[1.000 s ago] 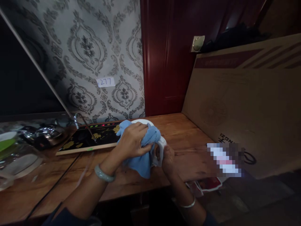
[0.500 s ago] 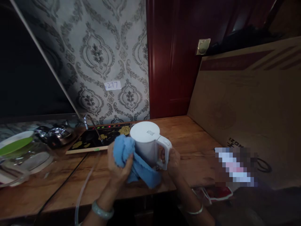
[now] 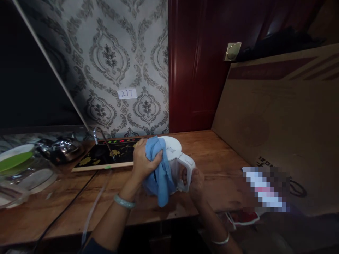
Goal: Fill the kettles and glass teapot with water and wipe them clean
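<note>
A white electric kettle (image 3: 173,144) with a closed lid stands near the front edge of the wooden table. My right hand (image 3: 196,184) grips its handle (image 3: 189,167) from the right. In my left hand (image 3: 144,160) is a bunched blue cloth (image 3: 160,176), pressed against the kettle's left side and reaching up to the lid's rim. The cloth's loose end hangs down in front and hides much of the kettle's body.
Behind on the left lies a black tea stove (image 3: 106,153) with gold flowers and a thin curved tap. Further left are a shiny metal kettle (image 3: 67,150) and a clear container (image 3: 39,173) with a green lid. A large cardboard box (image 3: 278,113) leans at the right.
My left hand has moved up and to the right with the cloth, from the kettle's lower left to its upper side. My right hand stays on the handle.
</note>
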